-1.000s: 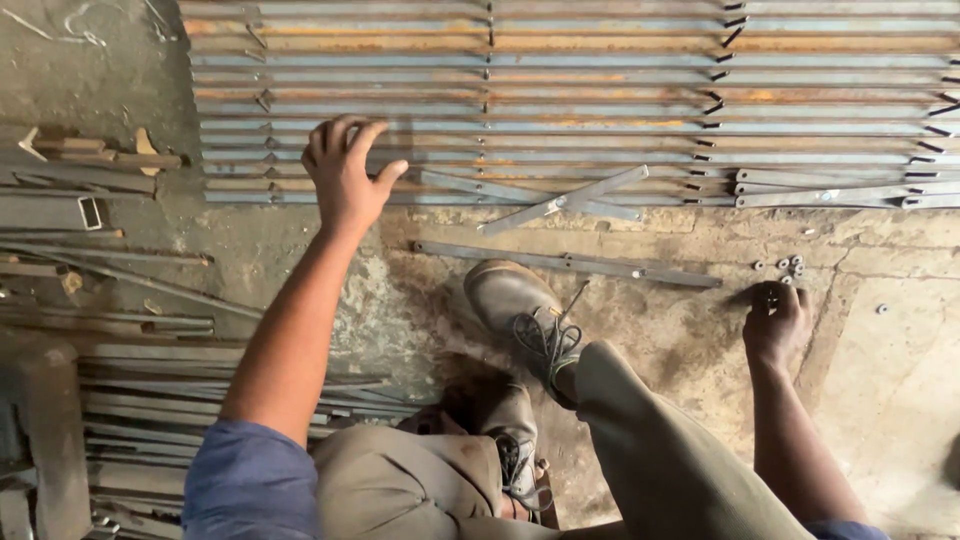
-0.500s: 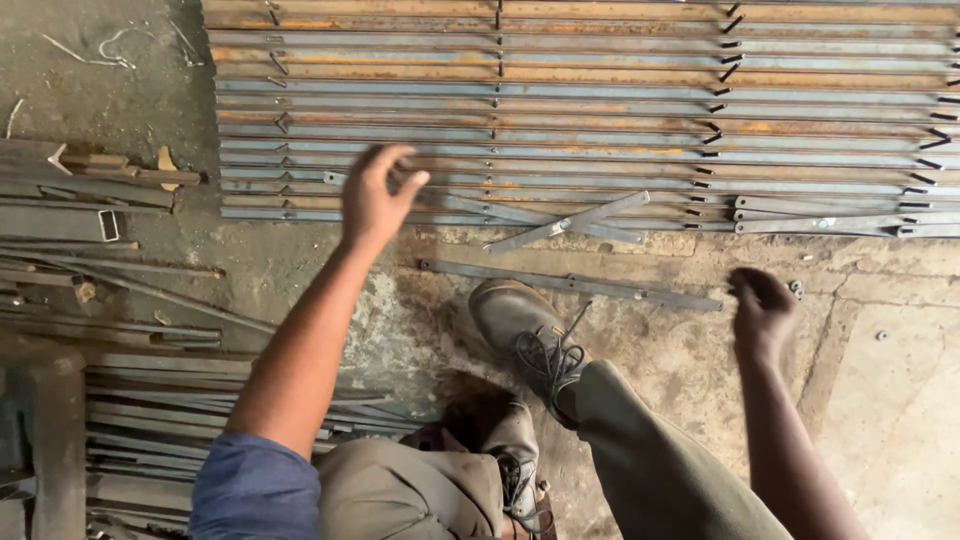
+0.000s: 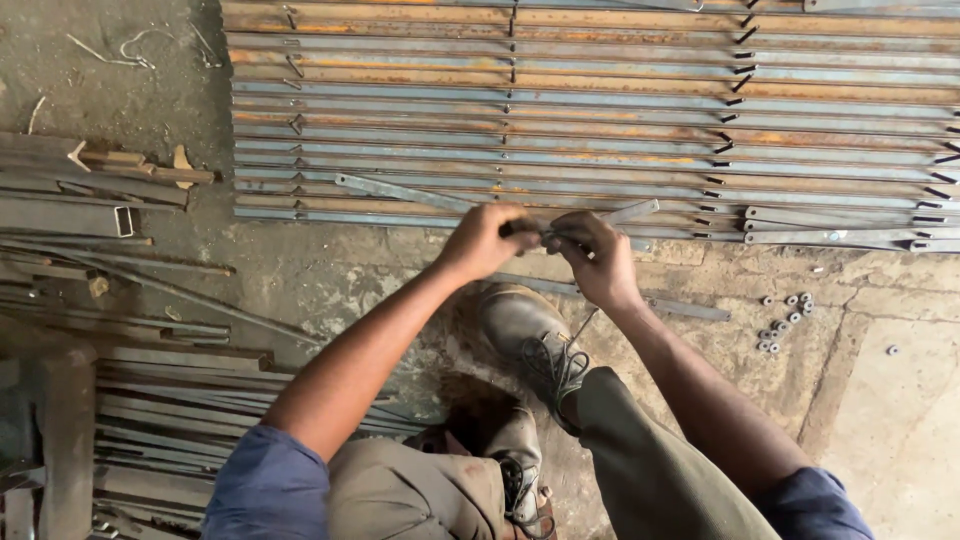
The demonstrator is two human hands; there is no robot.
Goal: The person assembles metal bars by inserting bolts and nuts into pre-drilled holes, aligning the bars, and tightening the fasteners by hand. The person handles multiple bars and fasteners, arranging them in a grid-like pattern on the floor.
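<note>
Both hands, left hand (image 3: 487, 240) & right hand (image 3: 592, 258), pinch one small dark bit (image 3: 530, 229) near the flat bars (image 3: 600, 130); best hold tight, turn slow.

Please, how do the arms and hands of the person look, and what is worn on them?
Both arms are bare from the elbow down, each under a short blue sleeve. The left hand and right hand are bare: no gloves, and no watch, ring or bracelet shows.

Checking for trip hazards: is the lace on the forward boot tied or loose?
Loose, it seems: the boot's lace sprawls in slack loops, one strand trailing up toward the right hand. No knot is visible.
</note>
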